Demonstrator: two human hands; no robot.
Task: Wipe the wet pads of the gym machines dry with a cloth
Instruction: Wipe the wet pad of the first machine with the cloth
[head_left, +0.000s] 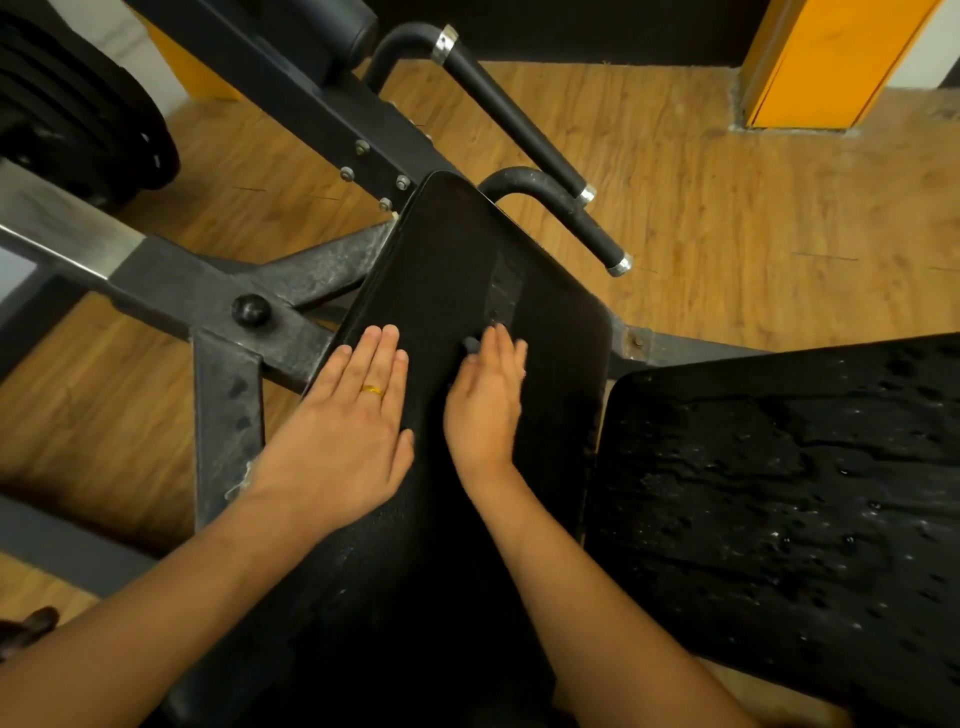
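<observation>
A long black pad (457, 249) runs away from me in the middle of the view. My left hand (353, 415) lies flat on its left side, fingers straight, with a gold ring on one finger. My right hand (485, 400) presses flat on the pad's middle, fingers straight. A small dark grey bit (470, 344) sticks out by the right thumb; I cannot tell whether it is cloth. A pale streak (504, 291) runs up the pad beyond the right fingertips. To the right, a second black pad (789, 499) is covered in water drops.
The black steel frame (223, 312) of the machine crosses on the left, with bolts and a round knob (251, 310). Two black handle bars (519, 119) with chrome ends stand behind the pad. Weight plates (78, 114) sit far left. The floor is wood; an orange pillar (826, 62) stands far right.
</observation>
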